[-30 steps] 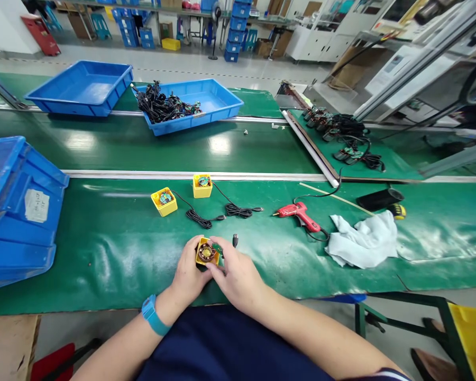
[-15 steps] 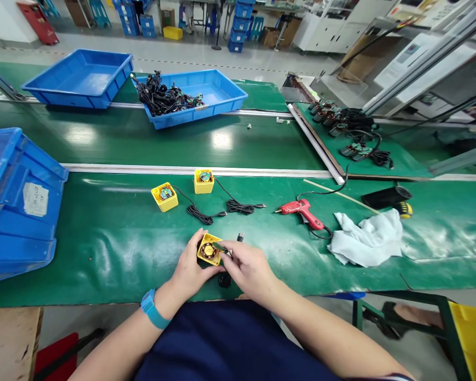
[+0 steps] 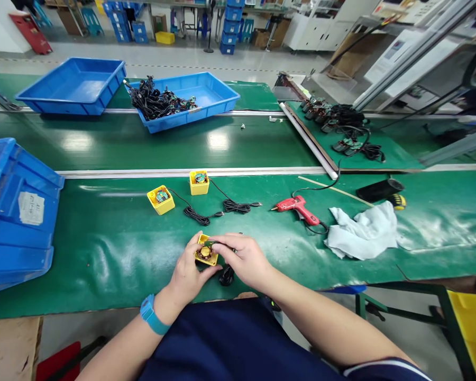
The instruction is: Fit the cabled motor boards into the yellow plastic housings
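My left hand (image 3: pixel 187 271) is closed round a small yellow plastic housing (image 3: pixel 202 260) near the table's front edge. A ring of copper coils (image 3: pixel 205 252) shows inside its open top. My right hand (image 3: pixel 244 259) pinches a small green circuit board (image 3: pixel 210 244) at the housing's top right, partly hidden by the fingers. A bundled black cable (image 3: pixel 226 275) lies under the right hand. Beyond my hands stand two more yellow housings, a left one (image 3: pixel 161 201) and a right one (image 3: pixel 199 183), each with a green board inside and a black cable leading out.
A red glue gun (image 3: pixel 297 207) and a white cloth (image 3: pixel 360 231) lie to the right, near a black cylinder (image 3: pixel 376 190). A large blue bin (image 3: pixel 19 222) stands at left. Across the belt are an empty-looking blue tray (image 3: pixel 71 84) and another blue tray (image 3: pixel 214 98) holding cabled parts.
My right hand has moved slightly left, bringing the circuit board over the housing's upper edge. The board now lies flatter. The whole view has shifted a little.
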`<state>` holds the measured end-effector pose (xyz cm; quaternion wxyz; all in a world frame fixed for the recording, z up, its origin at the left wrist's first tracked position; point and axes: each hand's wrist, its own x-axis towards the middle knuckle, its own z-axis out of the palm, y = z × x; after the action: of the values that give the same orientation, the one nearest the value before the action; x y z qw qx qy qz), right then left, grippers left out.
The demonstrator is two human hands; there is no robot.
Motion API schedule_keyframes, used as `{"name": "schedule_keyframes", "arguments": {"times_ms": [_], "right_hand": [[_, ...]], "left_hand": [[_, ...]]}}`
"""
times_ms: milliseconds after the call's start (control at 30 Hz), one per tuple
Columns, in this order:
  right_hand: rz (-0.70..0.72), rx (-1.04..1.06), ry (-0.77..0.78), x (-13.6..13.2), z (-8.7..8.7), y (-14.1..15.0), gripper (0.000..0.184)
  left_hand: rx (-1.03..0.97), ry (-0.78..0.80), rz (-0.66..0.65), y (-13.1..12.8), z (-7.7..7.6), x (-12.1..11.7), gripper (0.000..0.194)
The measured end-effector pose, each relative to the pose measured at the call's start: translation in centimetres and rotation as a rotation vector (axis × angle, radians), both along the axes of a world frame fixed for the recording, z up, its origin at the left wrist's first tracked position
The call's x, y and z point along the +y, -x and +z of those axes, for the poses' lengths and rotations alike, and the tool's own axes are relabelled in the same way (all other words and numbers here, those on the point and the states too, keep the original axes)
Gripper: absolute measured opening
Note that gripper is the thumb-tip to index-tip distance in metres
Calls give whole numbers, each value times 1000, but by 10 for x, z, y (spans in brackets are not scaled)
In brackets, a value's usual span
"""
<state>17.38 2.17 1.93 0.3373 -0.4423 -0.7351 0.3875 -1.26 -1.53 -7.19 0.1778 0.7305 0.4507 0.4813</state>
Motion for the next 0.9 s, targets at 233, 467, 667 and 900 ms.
{"name": "schedule_keyframes", "arguments": {"times_ms": [233,467,667,900], "right_hand": [[-49,-4,-240,16,-18,6,26],[65,27,-221,20,-17,6,28],[129,61,-145,20,-13,-2,24],[151,27,-126,17,-7,-7,23]], "left_hand": [[94,-92,2,-2,4,-3,41],[274,-112,13,0,4,-4,48],[331,-155,61,2,14,3,48],[333,-141,-38,14,23,6,55]]}}
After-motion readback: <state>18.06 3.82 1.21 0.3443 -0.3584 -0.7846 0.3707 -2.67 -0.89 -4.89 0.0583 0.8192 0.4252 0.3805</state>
